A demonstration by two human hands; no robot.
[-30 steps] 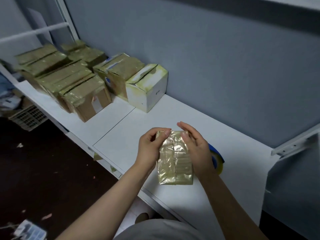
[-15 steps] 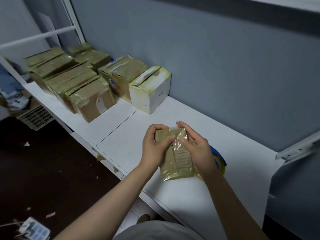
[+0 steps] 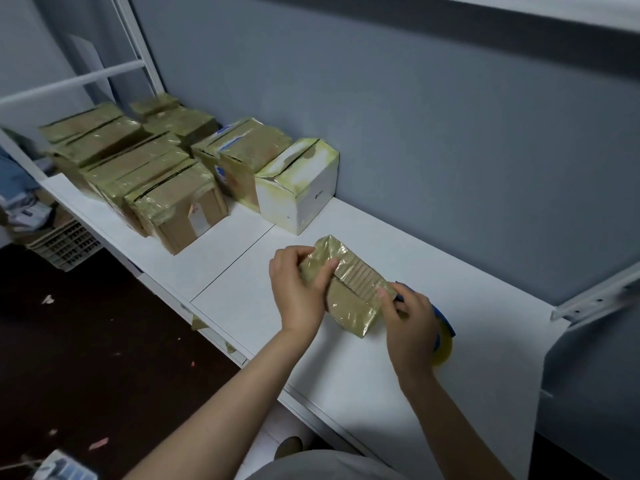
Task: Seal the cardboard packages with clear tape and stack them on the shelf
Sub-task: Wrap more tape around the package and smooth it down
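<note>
Seen from a head camera looking down, 2 bare hands held a small cardboard package over a long white shelf. The package was wrapped in glossy, yellowish clear tape and sat tilted, with 1 end pointing away to the left and the other towards the person. Whether its lower corner touched the shelf could not be told.

The left hand gripped the far left end, fingers curled round the side and the thumb laid across the top face. The right hand pinched the near right corner, its thumb tip pressed on the taped edge and the other fingers curled behind.

Just behind the right hand, partly hidden by it, a tape roll with a blue holder lay on the shelf.

Further back on the left, a cluster of taped boxes stood close together on the shelf, against a grey wall. At the near end of that cluster stood 1 white box, also taped, well apart from the hands.

Below the shelf on the left, a pale slatted basket sat on a dark floor.
</note>
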